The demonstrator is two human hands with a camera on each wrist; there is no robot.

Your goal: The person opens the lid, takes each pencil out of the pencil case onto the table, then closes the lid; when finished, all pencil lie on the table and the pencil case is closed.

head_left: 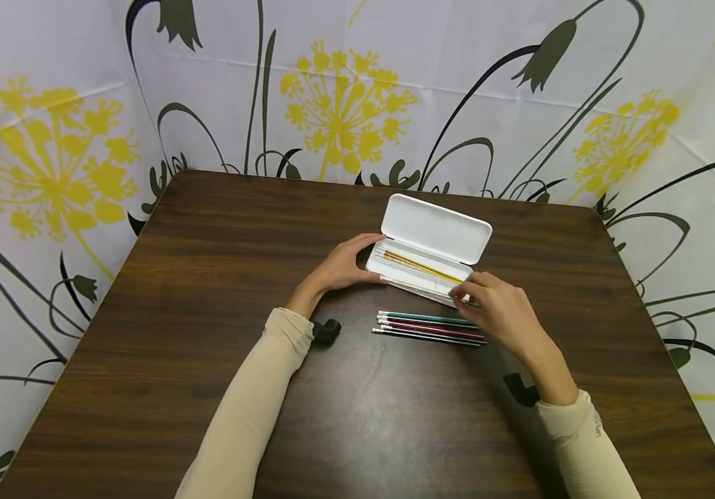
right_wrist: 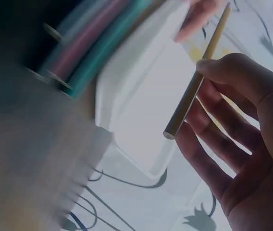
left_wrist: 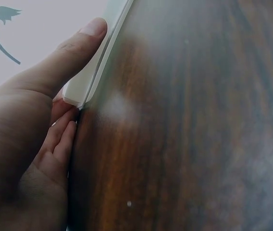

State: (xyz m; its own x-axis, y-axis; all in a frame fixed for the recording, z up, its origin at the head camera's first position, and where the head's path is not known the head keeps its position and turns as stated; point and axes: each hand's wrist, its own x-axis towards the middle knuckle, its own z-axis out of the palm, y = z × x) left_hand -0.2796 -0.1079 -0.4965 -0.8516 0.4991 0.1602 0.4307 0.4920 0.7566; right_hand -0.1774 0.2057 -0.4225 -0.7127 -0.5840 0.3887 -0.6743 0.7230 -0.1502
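Observation:
A white pencil case (head_left: 436, 229) lies on the table with its lid up, several yellow and light pencils (head_left: 420, 265) inside. At its left end my left hand (head_left: 339, 267) grips it, thumb along the front side and fingers at the back; the left wrist view shows the thumb of my left hand (left_wrist: 26, 130) against the white case wall (left_wrist: 86, 82). Over the case's front right part, my right hand (head_left: 507, 315) pinches a pencil. The right wrist view shows this gold pencil (right_wrist: 190, 100) held slanting between the thumb and fingers of my right hand (right_wrist: 237, 125).
In front of the case, several green, red and black pencils (head_left: 429, 328) lie side by side on the brown wooden table (head_left: 239, 235). A flower-patterned cloth (head_left: 345, 83) hangs behind the table and at its sides. Each wrist wears a black device.

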